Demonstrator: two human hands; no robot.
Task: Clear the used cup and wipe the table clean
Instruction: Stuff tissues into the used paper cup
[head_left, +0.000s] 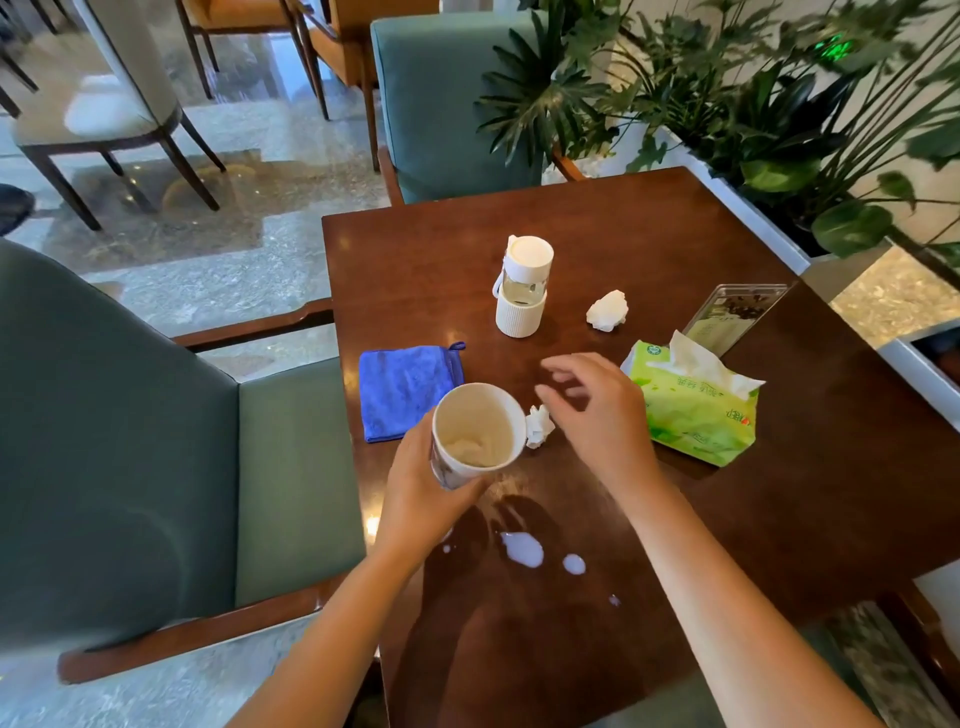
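Left hand (423, 488): wrapping around a paper cup (475, 431), holding it tilted above the dark wooden counter (779, 493), crumpled tissue showing inside. Right hand (592, 410): hovering empty, fingers spread, beside a tissue wad (539, 427). Blue cloth (408, 391) lying near the cup. 3 white spill drops (524, 550) sitting nearer the person. Tissue pack (696, 405) and bottle (523, 286) standing beyond.

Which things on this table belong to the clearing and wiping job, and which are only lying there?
Belong to the job:
paper cup, held in the left hand
blue cloth
white spill
crumpled tissues

Only lying there:
bottle
tissue pack
menu stand
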